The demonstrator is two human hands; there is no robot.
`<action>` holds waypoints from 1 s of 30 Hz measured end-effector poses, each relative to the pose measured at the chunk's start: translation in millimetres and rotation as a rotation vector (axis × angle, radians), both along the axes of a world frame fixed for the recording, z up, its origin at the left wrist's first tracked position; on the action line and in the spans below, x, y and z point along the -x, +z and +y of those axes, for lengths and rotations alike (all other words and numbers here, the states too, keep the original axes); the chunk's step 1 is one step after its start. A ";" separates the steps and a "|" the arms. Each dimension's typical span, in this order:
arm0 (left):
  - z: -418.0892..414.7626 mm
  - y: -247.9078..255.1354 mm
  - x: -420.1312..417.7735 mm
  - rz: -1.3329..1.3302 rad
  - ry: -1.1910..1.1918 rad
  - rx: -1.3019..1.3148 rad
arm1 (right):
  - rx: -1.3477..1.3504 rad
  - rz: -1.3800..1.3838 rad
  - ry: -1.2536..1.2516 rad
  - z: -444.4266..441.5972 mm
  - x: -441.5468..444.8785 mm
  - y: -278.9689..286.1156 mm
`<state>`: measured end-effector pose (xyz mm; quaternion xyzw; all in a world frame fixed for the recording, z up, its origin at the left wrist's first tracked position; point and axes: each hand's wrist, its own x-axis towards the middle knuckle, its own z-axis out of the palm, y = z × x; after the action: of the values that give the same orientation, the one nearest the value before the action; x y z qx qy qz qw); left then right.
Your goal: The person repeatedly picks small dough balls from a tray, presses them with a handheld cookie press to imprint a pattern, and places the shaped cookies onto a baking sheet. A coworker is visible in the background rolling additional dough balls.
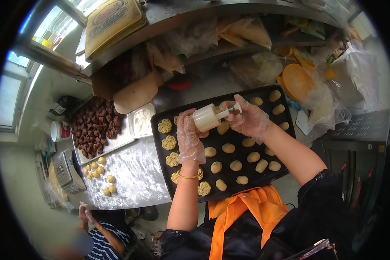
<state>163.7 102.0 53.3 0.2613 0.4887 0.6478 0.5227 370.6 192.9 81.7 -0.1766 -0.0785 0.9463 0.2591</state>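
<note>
My left hand (190, 138), in a clear plastic glove, is wrapped around the barrel of a white plunger-type pastry press (208, 117). The gloved right hand (247, 118) grips the plunger end of the same press. Both hold it tilted above a black baking tray (195, 109). Flower-stamped dough pieces (169, 142) lie along the tray's left side. Plain oval dough balls (236, 165) fill the middle and right in loose rows. The mould face of the press is hidden by my left hand, as are some pieces beneath.
A flour-dusted steel table (130, 175) bears several small dough balls (110, 178), a metal tray of dark brown filling lumps (97, 126), a flour tray (141, 120) and a scale (68, 172). Overhead runs a shelf (182, 16). Another person's hands (85, 214) are at the lower left.
</note>
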 end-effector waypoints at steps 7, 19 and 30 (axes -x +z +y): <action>-3.4 7.0 5.7 -0.034 -0.007 0.009 | -0.031 0.005 0.008 -6.3 1.8 2.8; -11.2 10.8 4.5 -0.032 0.006 0.015 | -0.031 -0.036 0.018 -13.7 -1.5 13.2; -16.6 5.8 4.8 -0.033 0.032 -0.016 | 0.003 -0.008 0.004 -17.7 1.7 16.5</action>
<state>158.9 85.4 59.1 0.2469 0.4791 0.6643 0.5179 368.8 175.2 98.2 -0.1808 -0.0786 0.9462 0.2566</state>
